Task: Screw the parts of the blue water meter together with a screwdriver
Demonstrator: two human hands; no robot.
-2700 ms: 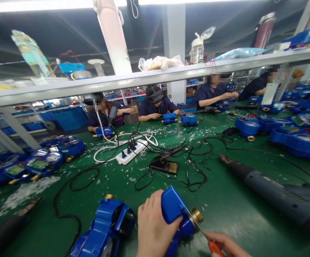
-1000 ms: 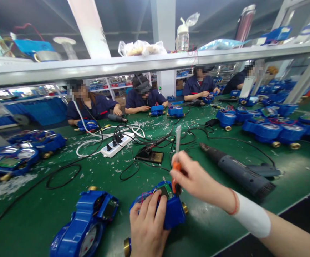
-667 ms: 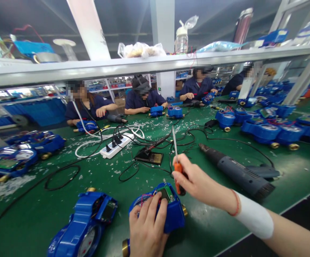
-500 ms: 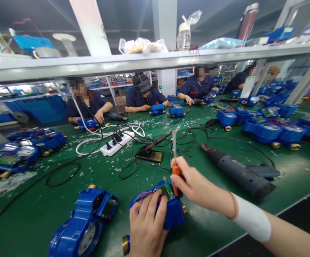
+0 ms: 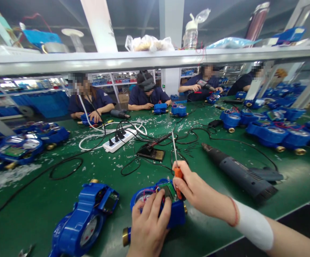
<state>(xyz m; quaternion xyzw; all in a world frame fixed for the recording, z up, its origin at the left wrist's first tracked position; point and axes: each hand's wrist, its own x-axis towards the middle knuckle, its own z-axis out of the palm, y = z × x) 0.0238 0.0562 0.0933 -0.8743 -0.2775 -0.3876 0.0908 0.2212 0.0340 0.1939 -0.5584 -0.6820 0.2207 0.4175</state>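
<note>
The person's left hand [image 5: 148,228] lies on top of a blue water meter [image 5: 168,210] at the near edge of the green workbench [image 5: 211,228], its fingers [image 5: 155,205] spread over the open upper face and pressing down beside a small green circuit board [image 5: 168,189] with red wires at its left. A brass end fitting [image 5: 125,236] shows at the lower left of the meter, just beside the wrist. The right hand [image 5: 197,192] is closed around the orange handle of a screwdriver [image 5: 176,167], whose thin metal shaft points up and away from the meter; the handle's lower end sits just over the circuit board. A white sleeve [image 5: 252,226] covers the right forearm, with a red band at the wrist.

Just to the left lies a second blue water meter [image 5: 82,221] with its lid open and its dial facing up. To the right, near the right hand, a grey heat gun [image 5: 240,175] lies on its side. Farther back sit a soldering-iron stand [image 5: 152,154], a white power strip [image 5: 120,140] and loose black cables [image 5: 66,167], with white scraps scattered over the mat. Rows of blue meters [image 5: 272,130] fill the right side, and more stand at the left. Across the bench, other people in dark blue work clothes [image 5: 144,97] handle meters of their own, under a long grey shelf [image 5: 144,57] loaded with bottles and bags.
</note>
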